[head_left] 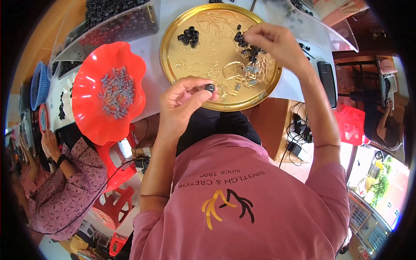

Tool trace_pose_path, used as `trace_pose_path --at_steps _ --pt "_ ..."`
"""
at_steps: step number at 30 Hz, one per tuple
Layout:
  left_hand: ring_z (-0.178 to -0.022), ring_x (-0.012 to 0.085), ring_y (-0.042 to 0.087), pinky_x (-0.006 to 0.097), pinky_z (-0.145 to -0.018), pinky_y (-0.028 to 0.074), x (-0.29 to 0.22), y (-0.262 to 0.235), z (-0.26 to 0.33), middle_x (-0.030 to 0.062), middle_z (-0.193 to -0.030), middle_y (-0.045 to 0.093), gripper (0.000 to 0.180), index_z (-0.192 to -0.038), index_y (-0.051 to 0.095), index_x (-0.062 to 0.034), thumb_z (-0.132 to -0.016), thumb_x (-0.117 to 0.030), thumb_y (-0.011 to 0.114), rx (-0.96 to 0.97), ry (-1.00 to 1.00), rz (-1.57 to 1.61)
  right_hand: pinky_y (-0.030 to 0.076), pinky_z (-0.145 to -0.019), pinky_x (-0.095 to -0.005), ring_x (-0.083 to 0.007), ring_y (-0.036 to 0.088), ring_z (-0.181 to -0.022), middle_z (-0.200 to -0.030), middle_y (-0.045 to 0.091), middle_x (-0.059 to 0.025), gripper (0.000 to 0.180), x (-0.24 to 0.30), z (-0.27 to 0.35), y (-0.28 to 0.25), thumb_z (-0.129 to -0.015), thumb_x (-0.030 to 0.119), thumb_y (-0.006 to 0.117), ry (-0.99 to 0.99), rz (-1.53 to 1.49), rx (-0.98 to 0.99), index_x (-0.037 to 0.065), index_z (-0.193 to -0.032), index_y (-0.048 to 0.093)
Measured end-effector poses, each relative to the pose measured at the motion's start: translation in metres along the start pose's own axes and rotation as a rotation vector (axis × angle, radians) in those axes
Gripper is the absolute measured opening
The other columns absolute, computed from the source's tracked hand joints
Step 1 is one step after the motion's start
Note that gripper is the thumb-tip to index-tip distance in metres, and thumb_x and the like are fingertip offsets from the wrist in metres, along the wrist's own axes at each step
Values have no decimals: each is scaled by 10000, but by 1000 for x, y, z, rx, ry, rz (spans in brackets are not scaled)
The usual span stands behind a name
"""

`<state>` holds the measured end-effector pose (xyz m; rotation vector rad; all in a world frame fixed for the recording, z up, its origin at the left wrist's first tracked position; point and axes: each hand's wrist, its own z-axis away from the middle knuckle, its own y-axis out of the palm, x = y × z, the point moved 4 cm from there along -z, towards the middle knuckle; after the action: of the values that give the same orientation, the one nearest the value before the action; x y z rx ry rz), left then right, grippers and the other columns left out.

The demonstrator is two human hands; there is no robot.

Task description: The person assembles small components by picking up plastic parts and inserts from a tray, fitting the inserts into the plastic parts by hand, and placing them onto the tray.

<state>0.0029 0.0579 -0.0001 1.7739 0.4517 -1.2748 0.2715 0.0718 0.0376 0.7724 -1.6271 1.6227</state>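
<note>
My left hand (pixel 184 102) pinches a small round black plastic part (pixel 209 88) between thumb and fingertips, just over the near rim of a round gold tray (pixel 203 60). My right hand (pixel 275 43) is at the tray's right side, fingertips drawn together at a loose heap of small black parts (pixel 252 53). Whether a piece sits between those fingertips is hidden. A cluster of black ring-like parts (pixel 189 36) lies at the tray's upper left. Small silvery metal pieces (pixel 250 77) are scattered below the heap.
Left of the tray, a red wavy-rimmed bowl (pixel 86 91) holds many small grey metal pieces. Behind it stands a clear bin (pixel 125 26) of black parts. A black phone (pixel 326 82) lies at the right table edge. Another person (pixel 65 186) sits at the left.
</note>
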Motion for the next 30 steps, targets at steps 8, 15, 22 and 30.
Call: trace_pose_path --at_steps 8,15,22,30 --pt "-904 191 673 339 -855 562 3 -5 -5 123 -999 685 227 -1132 623 39 -906 26 638 -21 3 -17 532 -765 -406 -315 680 -832 -904 710 -136 232 -14 -47 2 -890 285 615 -93 632 -166 118 -1003 729" --pt "-903 186 671 334 -862 554 2 -3 -8 122 -1004 687 220 -1133 623 37 -914 9 636 -45 -12 -39 538 -759 -424 -312 685 -834 -909 711 -137 225 -8 -64 29 -864 256 623 -76 754 -42 106 -1001 720" --pt "-949 197 663 337 -884 542 0 -2 -16 143 -1099 673 229 -1149 615 35 -921 12 622 -108 39 -28 487 -711 -218 -51 581 -767 -885 650 -4 251 36 -22 42 -899 111 674 20 -367 131 2 -1125 663" --pt "-1129 203 597 330 -943 512 -6 16 -17 168 -1269 605 258 -1170 610 28 -912 34 624 -71 149 11 504 -720 -238 -104 597 -770 -950 660 -47 228 45 25 57 -917 87 663 69 -695 115 -12 -1122 661"
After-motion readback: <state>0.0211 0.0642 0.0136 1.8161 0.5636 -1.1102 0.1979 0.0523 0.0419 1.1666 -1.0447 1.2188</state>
